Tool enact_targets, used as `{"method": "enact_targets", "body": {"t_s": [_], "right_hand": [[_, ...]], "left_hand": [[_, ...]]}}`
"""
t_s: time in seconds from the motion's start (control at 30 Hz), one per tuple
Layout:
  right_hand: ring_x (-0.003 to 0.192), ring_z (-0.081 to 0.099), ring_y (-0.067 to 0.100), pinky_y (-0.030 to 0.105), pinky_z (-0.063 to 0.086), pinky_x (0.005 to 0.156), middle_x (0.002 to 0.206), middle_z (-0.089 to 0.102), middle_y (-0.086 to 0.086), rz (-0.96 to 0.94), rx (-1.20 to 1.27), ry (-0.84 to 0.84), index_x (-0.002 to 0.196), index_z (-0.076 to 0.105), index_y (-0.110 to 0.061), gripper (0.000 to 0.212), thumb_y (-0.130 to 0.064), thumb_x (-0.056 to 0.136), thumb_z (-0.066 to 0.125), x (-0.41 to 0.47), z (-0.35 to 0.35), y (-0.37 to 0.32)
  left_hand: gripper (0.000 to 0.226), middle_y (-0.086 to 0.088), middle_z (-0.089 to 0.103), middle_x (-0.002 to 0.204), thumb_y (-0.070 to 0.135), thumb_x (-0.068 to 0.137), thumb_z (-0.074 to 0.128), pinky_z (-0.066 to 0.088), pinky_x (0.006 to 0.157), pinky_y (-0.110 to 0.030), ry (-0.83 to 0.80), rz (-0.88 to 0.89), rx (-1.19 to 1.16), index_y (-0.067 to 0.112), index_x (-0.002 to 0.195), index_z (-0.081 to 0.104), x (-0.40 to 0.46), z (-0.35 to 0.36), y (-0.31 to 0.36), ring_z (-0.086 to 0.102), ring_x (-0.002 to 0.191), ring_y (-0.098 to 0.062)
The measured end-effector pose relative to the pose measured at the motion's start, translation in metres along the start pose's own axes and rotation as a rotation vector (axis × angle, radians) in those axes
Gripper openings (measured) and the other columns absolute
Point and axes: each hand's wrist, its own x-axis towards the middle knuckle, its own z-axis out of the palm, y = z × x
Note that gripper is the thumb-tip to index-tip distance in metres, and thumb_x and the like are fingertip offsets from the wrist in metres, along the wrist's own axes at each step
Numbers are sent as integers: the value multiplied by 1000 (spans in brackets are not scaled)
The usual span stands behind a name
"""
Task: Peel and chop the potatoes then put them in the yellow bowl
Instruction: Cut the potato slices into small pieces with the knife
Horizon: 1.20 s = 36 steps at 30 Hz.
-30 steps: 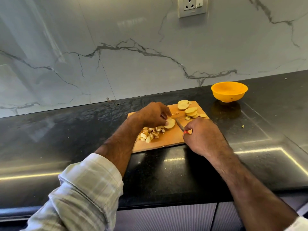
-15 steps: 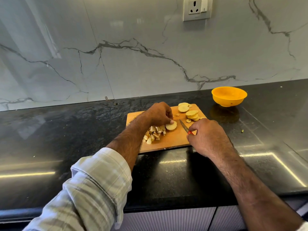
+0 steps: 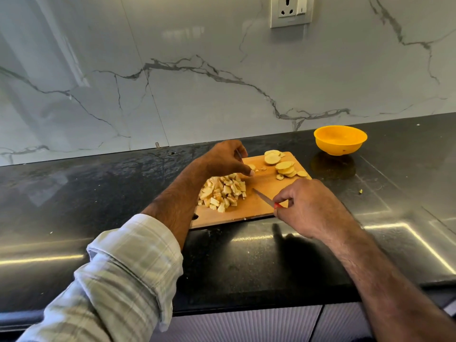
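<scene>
A wooden cutting board [image 3: 259,209] lies on the black counter. On its left part sits a pile of chopped potato [image 3: 223,191], and round potato slices [image 3: 283,167] lie at its far right corner. My left hand [image 3: 225,159] hovers over the board's far side with fingers curled. A small potato slice [image 3: 252,166] shows between its thumb and fingers, mostly hidden. My right hand [image 3: 311,208] grips a red-handled knife [image 3: 265,198] at the board's front right, blade pointing at the pile. The yellow bowl [image 3: 340,141] stands to the right beyond the board.
A marble wall runs behind the counter, with a power socket [image 3: 291,11] high up. A tiny potato scrap [image 3: 360,191] lies on the counter right of the board. The counter's front edge [image 3: 246,309] is just below my arms.
My left hand lifted off the slice it pressed down and now hovers farther back over the board. The knife drew back toward the board's front edge.
</scene>
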Motion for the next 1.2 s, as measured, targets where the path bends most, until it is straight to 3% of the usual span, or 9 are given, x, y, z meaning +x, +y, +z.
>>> {"method": "enact_targets", "body": {"t_s": [0.13,0.43,0.63,0.83,0.97,1.2], "right_hand": [[82,66,11,32,63,74,98,73,-6,27,-45,28,115,77,-36,27,-37,89,77,22,3,-4],[78,63,13,27,57,63,96,68,-1,131,-118,64,110,79,-32,24,-35,87,77,34,-7,7],[84,64,12,26,58,69,101,70,-2,90,-91,61,117,77,-32,28,-35,89,77,21,-4,5],[78,64,12,29,61,67,93,71,-5,40,-123,176,113,76,-28,23,-35,91,73,1,4,-15],[79,55,18,30,51,65,87,55,-1,45,-270,125,112,68,-22,21,-33,95,66,-8,12,-36],[81,48,18,33,47,68,81,42,1,132,-371,-112,122,60,-20,31,-28,95,71,1,21,-63]], "left_hand": [[50,-3,70,112,27,80,92,60,93,-38,-22,-14,-23,21,119,61,1,2,-2,68,105,-19],[51,1,67,123,31,88,85,54,95,-32,-140,7,189,21,134,65,8,21,18,64,111,-16],[24,-1,72,115,21,91,83,57,95,-34,-141,22,225,20,113,75,4,27,25,68,107,-16],[20,4,76,110,32,91,83,58,91,-32,-58,9,177,20,107,78,-11,30,21,68,102,-10],[32,2,74,119,29,86,87,54,93,-30,-54,5,221,18,115,79,-20,33,23,65,107,-11],[24,0,71,122,28,89,84,57,102,-39,-23,21,299,20,110,76,-22,39,25,64,111,-14]]}}
